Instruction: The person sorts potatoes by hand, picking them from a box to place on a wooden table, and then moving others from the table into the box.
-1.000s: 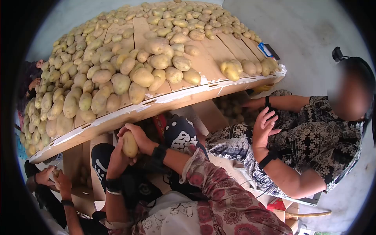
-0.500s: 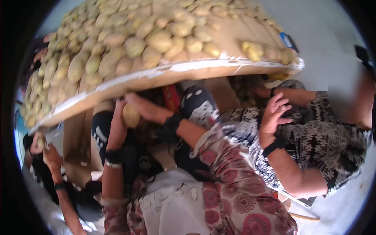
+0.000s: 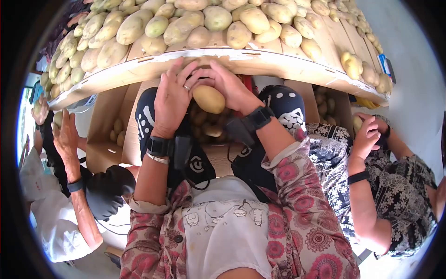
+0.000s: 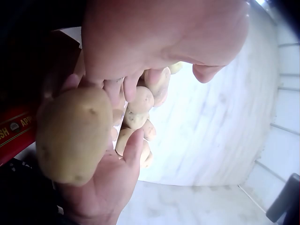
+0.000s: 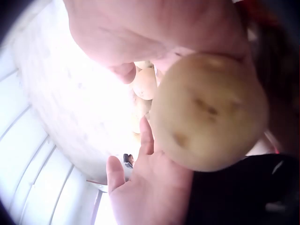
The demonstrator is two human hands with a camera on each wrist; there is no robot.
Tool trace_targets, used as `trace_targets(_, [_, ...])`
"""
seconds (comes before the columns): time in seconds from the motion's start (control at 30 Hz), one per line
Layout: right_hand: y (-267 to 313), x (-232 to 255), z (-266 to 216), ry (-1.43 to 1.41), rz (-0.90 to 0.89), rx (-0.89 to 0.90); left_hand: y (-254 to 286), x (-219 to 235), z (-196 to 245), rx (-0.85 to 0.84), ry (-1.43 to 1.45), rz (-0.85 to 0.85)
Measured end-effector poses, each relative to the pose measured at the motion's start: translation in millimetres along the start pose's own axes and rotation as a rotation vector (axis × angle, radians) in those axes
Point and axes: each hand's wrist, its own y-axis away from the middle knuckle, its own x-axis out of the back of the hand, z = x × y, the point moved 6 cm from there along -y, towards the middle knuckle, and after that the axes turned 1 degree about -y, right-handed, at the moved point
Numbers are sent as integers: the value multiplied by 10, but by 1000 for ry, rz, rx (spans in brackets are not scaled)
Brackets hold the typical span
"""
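Observation:
In the head view a smooth yellow-brown potato (image 3: 209, 99) is between my two hands, over my lap. My right hand (image 3: 232, 90) bends its fingers round the far side of it. The right thumb stands away from the potato in the left wrist view. My left hand (image 3: 171, 102) has its fingers spread and rather straight, fingertips close to the right hand's. Large in the right wrist view, the potato (image 5: 210, 112) shows dark dents and lies beneath the right palm, partly covering the left hand (image 5: 157, 187).
A raised cardboard-topped table (image 3: 153, 60) piled with potatoes stands in front. Below my hands a box of potatoes (image 3: 204, 123) sits between my knees. Another cardboard box (image 3: 104, 125) is at left. People on both sides handle potatoes.
The head view has swung round, bringing my hands nearer its middle. My left hand has loosened from the potato and spread its fingers. The person at right has lowered a raised hand.

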Motion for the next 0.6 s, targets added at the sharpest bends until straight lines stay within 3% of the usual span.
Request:
trace_targets(0.1, [91,101,-120,99,75,-7,16,77,51,41,18,-10])
trace_targets(0.17, [226,272,-407,87,215,157,81,184,86,59,16,1])
trace_targets(0.37, [405,374,-360,101,224,201,120,352,34,104,8,-65])
trace_targets(0.43, [459,522,-354,142,452,188,148,416,-5,113,-20,13])
trace_targets(0.6, [425,282,-229,143,388,231,188,355,-106,209,-121,52])
